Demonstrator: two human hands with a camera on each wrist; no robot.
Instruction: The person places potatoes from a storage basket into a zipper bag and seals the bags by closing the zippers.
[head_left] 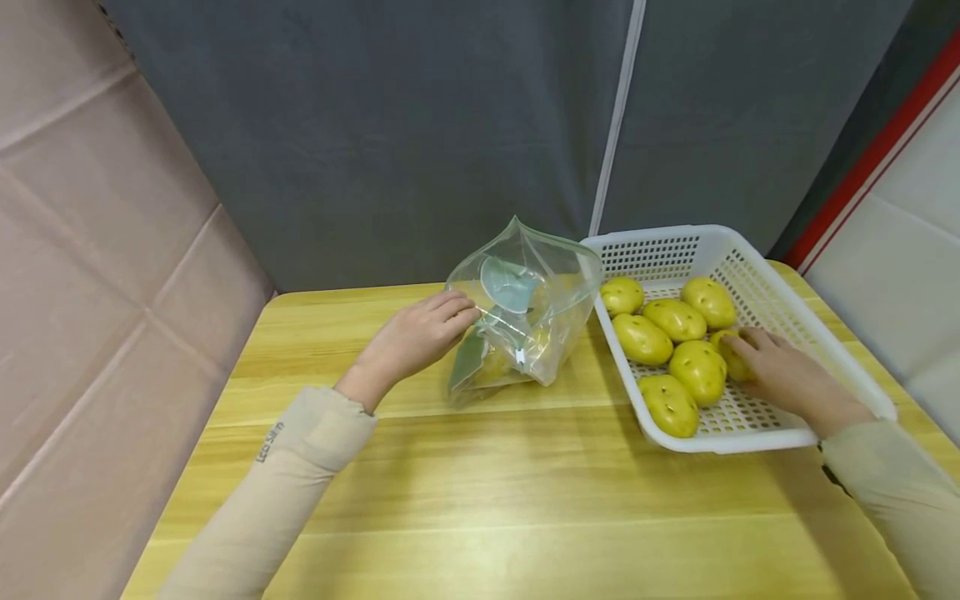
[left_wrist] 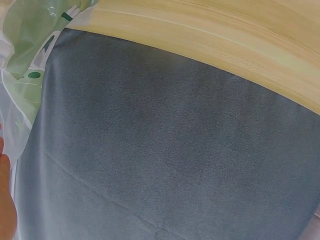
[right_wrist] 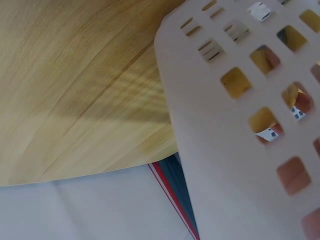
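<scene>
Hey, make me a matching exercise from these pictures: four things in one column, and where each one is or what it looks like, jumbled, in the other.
Column one:
1. Left hand
2. Right hand
3. Bag
4. Basket

Column two:
A. White, with many small holes
B. At the left edge of the see-through plastic
C. See-through, with its mouth open, on the table
D. Reaching in, fingers on a yellow potato

Right pairs: 1-B, 2-D, 3-C, 4-A.
</scene>
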